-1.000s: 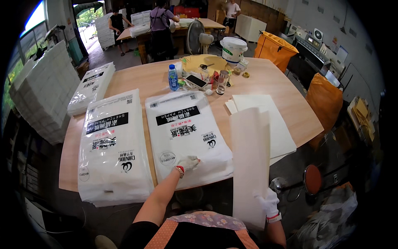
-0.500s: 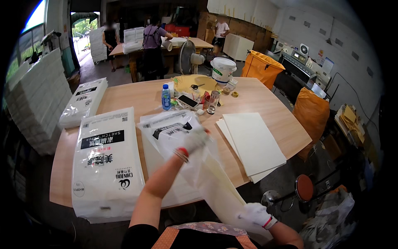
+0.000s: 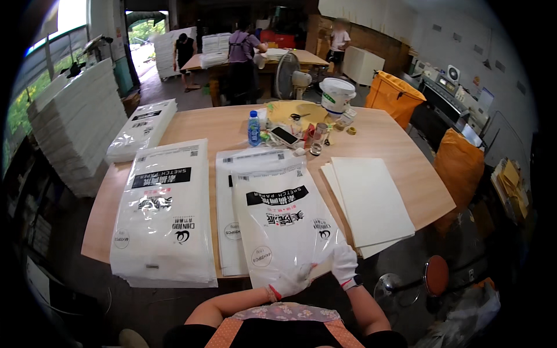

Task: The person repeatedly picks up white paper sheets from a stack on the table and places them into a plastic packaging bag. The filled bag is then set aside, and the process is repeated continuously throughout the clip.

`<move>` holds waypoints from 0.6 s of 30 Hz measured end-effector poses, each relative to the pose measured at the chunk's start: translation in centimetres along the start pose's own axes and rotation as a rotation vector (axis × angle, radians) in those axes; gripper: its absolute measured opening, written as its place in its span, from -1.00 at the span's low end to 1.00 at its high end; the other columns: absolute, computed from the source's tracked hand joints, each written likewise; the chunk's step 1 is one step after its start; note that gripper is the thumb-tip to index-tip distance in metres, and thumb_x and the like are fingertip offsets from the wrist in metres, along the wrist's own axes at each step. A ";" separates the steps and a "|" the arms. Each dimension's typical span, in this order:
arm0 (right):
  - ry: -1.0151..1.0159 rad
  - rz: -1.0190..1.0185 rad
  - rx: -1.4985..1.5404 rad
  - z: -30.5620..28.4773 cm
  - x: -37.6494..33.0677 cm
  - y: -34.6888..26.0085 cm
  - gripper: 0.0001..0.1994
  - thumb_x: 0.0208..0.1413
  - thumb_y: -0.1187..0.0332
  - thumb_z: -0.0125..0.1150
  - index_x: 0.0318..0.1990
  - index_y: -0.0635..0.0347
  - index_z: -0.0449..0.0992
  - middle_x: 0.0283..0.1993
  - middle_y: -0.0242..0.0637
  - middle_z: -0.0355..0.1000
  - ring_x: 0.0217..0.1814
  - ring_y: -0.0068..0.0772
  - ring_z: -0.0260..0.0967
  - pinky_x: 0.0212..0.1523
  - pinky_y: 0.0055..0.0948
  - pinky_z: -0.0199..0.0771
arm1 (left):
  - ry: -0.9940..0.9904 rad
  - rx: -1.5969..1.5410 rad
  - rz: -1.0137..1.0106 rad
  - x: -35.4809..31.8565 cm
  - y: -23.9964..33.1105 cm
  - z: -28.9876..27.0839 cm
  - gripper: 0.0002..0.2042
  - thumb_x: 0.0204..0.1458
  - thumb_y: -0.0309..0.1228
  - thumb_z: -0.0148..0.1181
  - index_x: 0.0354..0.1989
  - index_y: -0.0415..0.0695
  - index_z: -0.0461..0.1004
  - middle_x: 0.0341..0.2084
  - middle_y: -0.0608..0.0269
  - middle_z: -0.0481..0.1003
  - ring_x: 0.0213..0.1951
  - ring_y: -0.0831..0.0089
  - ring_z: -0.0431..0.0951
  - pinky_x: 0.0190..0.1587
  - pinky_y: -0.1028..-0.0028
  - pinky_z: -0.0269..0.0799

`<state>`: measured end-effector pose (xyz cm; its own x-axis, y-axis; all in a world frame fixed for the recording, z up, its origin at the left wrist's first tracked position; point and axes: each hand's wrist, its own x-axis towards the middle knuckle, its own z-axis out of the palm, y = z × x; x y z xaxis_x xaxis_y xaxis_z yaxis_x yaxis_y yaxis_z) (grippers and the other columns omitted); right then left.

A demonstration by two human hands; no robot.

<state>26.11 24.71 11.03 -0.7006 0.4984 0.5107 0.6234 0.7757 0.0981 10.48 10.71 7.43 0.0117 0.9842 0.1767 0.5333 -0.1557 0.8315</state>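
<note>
White-gloved left hand (image 3: 290,282) and right hand (image 3: 344,264) both touch the near end of a black-printed clear plastic bag (image 3: 290,232), which lies partly over a second printed bag (image 3: 231,252) at the near side of the wood-topped table (image 3: 423,197). Fitting paper into the bag looks like the step in hand, and the next move seems to call for evening that end. Undersides of the fingers are hidden, so how tightly either grips I cannot tell.
</note>
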 end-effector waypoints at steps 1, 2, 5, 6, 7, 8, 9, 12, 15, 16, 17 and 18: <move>-0.076 0.121 0.003 1.0 -0.2 1.0 -0.93 -0.10 0.39 0.08 -0.43 0.14 0.40 -0.44 -0.22 0.32 -0.44 -0.14 0.35 -0.48 -0.20 0.36 | 0.013 0.212 0.115 -1.2 -0.6 -0.6 -0.56 -0.07 -0.49 0.12 0.06 -0.16 0.29 -0.26 0.00 0.44 -0.19 0.22 0.46 -0.16 0.27 0.39; -0.070 0.169 -0.050 1.9 -0.2 2.3 -0.91 -0.09 0.35 0.08 -0.54 0.11 0.41 -0.48 -0.18 0.34 -0.45 -0.15 0.38 -0.49 -0.17 0.38 | 0.022 0.426 0.227 -2.2 -1.1 -1.2 -0.55 -0.09 -0.51 0.12 0.07 -0.16 0.29 -0.24 -0.01 0.43 -0.16 0.19 0.45 -0.14 0.25 0.39; -0.099 0.271 0.088 2.0 -0.5 3.3 -0.92 -0.15 0.37 0.10 -0.60 0.09 0.40 -0.53 -0.21 0.33 -0.43 -0.12 0.35 -0.44 -0.18 0.37 | 0.344 0.771 0.449 -5.4 -2.6 -1.6 -0.57 -0.14 -0.58 0.09 0.01 -0.14 0.34 -0.24 0.01 0.40 -0.16 0.14 0.44 -0.15 0.19 0.39; -0.157 0.212 0.039 3.4 -1.7 4.5 -0.92 -0.16 0.37 0.10 -0.60 0.09 0.40 -0.55 -0.20 0.33 -0.45 -0.12 0.36 -0.45 -0.19 0.38 | 0.311 0.814 0.196 -6.2 -3.9 -1.9 -0.62 -0.11 -0.58 0.05 -0.03 -0.15 0.35 -0.27 0.03 0.40 -0.18 0.12 0.44 -0.15 0.19 0.39; -0.212 0.142 -0.005 4.2 -2.4 5.1 -0.92 -0.16 0.37 0.10 -0.60 0.08 0.40 -0.56 -0.20 0.33 -0.48 -0.12 0.37 -0.47 -0.19 0.39 | 0.281 0.855 -0.065 -7.1 -5.3 -2.7 -0.68 -0.08 -0.58 0.01 -0.07 -0.15 0.37 -0.30 0.05 0.40 -0.21 0.11 0.44 -0.16 0.18 0.39; -0.267 0.163 0.001 4.0 -3.3 5.1 -0.92 -0.16 0.37 0.09 -0.61 0.08 0.40 -0.57 -0.21 0.35 -0.48 -0.13 0.38 -0.48 -0.20 0.40 | 0.373 0.567 -0.312 -8.3 -4.3 -4.5 -0.72 -0.02 -0.52 -0.06 -0.09 -0.16 0.35 -0.24 0.04 0.40 -0.15 0.15 0.43 -0.16 0.20 0.41; -0.314 0.180 0.004 2.8 -3.8 5.0 -0.91 -0.16 0.37 0.09 -0.62 0.08 0.41 -0.57 -0.21 0.37 -0.49 -0.13 0.39 -0.49 -0.21 0.41 | 0.450 0.515 -0.421 -10.2 -5.1 -5.4 -0.75 -0.02 -0.50 -0.04 -0.12 -0.20 0.33 -0.30 -0.01 0.42 -0.19 0.05 0.44 -0.17 0.16 0.39; -0.472 0.068 0.060 -1.8 -7.5 4.0 -0.89 -0.13 0.38 0.06 -0.61 0.07 0.46 -0.57 -0.16 0.42 -0.49 -0.11 0.44 -0.46 -0.22 0.46 | 0.324 0.383 -0.879 -15.4 -1.8 -7.1 -0.77 0.01 -0.44 0.00 -0.17 -0.18 0.21 -0.40 -0.14 0.48 -0.29 -0.17 0.49 -0.27 -0.02 0.35; -1.007 0.295 0.437 -7.5 -10.2 2.6 -0.63 0.04 0.07 -0.06 -0.46 0.17 0.54 -0.40 -0.01 0.46 -0.33 0.05 0.44 -0.27 -0.10 0.45 | 0.314 -0.059 -0.973 -23.7 -7.2 -2.9 -0.87 0.04 -0.36 -0.06 -0.37 -0.17 0.31 -0.50 -0.12 0.49 -0.41 -0.05 0.52 -0.35 0.13 0.41; -1.107 0.305 0.549 -8.7 -10.0 2.2 -0.58 0.06 -0.02 -0.05 -0.40 0.16 0.53 -0.39 -0.01 0.46 -0.26 0.06 0.43 -0.22 -0.15 0.42 | 0.403 -0.389 -1.115 -28.7 -15.2 1.5 -0.87 0.03 -0.38 -0.05 -0.45 -0.17 0.33 -0.51 -0.07 0.49 -0.42 0.01 0.51 -0.36 0.21 0.42; -1.169 0.290 0.573 -8.4 -10.0 2.7 -0.56 0.05 -0.06 -0.02 -0.40 0.17 0.53 -0.37 -0.03 0.47 -0.25 0.00 0.44 -0.22 -0.20 0.42 | 0.451 -0.380 -0.985 -28.4 -15.2 2.4 -0.89 0.00 -0.41 -0.04 -0.47 -0.17 0.33 -0.52 -0.04 0.47 -0.43 0.05 0.49 -0.38 0.23 0.41; -1.234 0.277 0.616 -8.2 -9.9 3.0 -0.54 0.03 -0.09 0.02 -0.39 0.17 0.52 -0.36 -0.06 0.47 -0.23 -0.06 0.46 -0.22 -0.25 0.41 | 0.487 -0.241 -0.845 -26.9 -13.0 1.2 -0.92 -0.03 -0.45 -0.04 -0.50 -0.17 0.33 -0.53 0.00 0.45 -0.45 0.08 0.48 -0.40 0.26 0.39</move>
<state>37.80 18.96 13.22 -0.6315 0.4256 -0.6481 0.7647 0.4802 -0.4297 4.25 -13.63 -8.70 -0.6679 0.6463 -0.3691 0.0206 0.5118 0.8589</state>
